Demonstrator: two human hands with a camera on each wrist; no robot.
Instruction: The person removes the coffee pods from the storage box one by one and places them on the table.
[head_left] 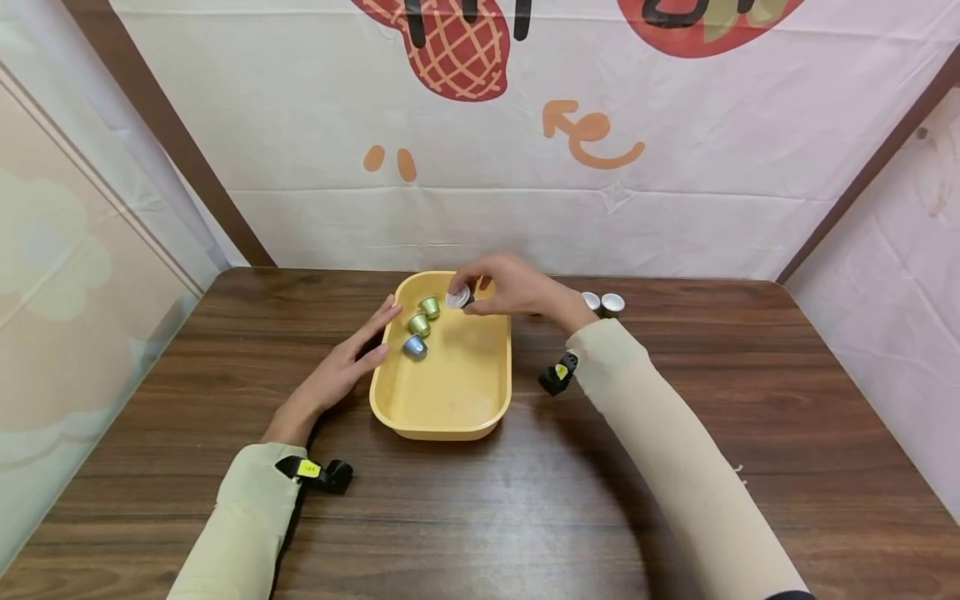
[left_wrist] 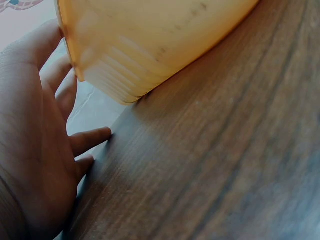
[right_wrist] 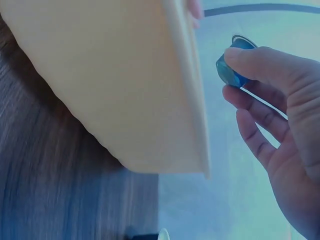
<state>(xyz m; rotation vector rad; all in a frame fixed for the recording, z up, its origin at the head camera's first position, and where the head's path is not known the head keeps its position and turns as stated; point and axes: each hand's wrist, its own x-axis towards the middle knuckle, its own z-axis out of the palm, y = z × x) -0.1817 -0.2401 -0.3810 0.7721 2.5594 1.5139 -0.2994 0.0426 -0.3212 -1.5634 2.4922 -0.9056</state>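
Observation:
A yellow plastic basin (head_left: pixel 450 421) stands on the table, with two green coffee capsules (head_left: pixel 419 324) and one blue coffee capsule (head_left: pixel 415 347) along its left side. Over the basin's far right part, my right hand (head_left: pixel 517 287) pinches a dark blue coffee capsule (right_wrist: pixel 232 67) between thumb and fingers. That capsule's pale lid faces up toward the head camera. My left hand (head_left: pixel 341 371) lies along the basin's left side, fingers extended and spread, with fingertips at the rim. In the left wrist view, its lower fingers (left_wrist: pixel 92 141) reach out beneath the rim.
Right of the basin, behind my right wrist, dark coffee capsules with white lids (head_left: pixel 612 303) stand near the table's far edge. A printed cloth (head_left: pixel 495 225) hangs right behind the wooden table (head_left: pixel 750 400). More cloth hangs on both sides.

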